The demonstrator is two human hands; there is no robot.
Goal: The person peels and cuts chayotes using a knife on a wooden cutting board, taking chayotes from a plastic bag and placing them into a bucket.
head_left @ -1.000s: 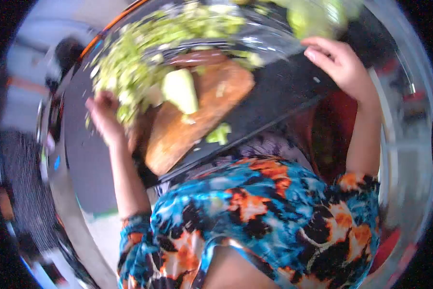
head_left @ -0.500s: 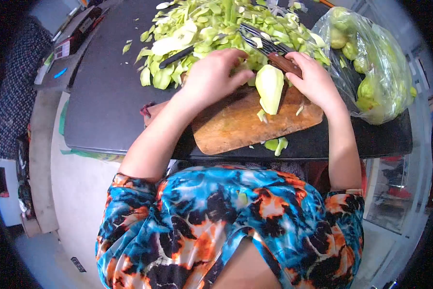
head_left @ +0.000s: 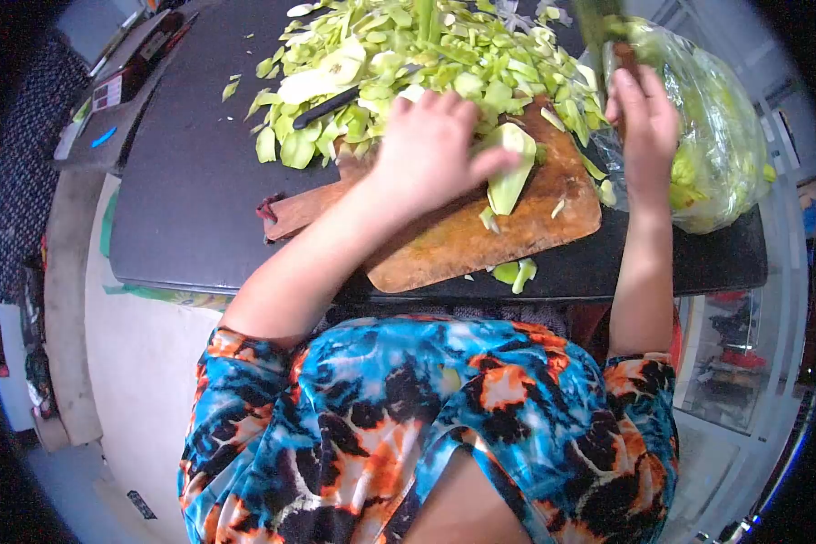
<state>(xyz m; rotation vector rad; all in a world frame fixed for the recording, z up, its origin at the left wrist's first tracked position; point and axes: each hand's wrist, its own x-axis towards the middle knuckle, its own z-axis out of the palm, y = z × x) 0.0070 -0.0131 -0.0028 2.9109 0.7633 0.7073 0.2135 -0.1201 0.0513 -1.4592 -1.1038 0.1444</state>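
Observation:
My right hand (head_left: 644, 118) is wrapped round the brown handle (head_left: 624, 62) of a knife, raised at the right; its blade is blurred. A peeled pale green vegetable (head_left: 514, 177) lies on the wooden cutting board (head_left: 444, 249). Beside it, my left hand (head_left: 430, 150) is spread, with its thumb against or just over the vegetable's left side. Beyond the fingers is a large heap of green peelings (head_left: 408, 54). A black-handled tool (head_left: 324, 109) is partly buried in the heap.
A clear plastic bag (head_left: 721, 136) of green vegetables stands at the right of the dark table (head_left: 181, 208). A few peel scraps (head_left: 515, 272) lie by the table's front edge. The board's handle (head_left: 308, 210) points left.
My right hand has picked up the brown-handled knife and lifted it up and right, off the board. My left hand has moved right and down to the peeled vegetable. The view has steadied.

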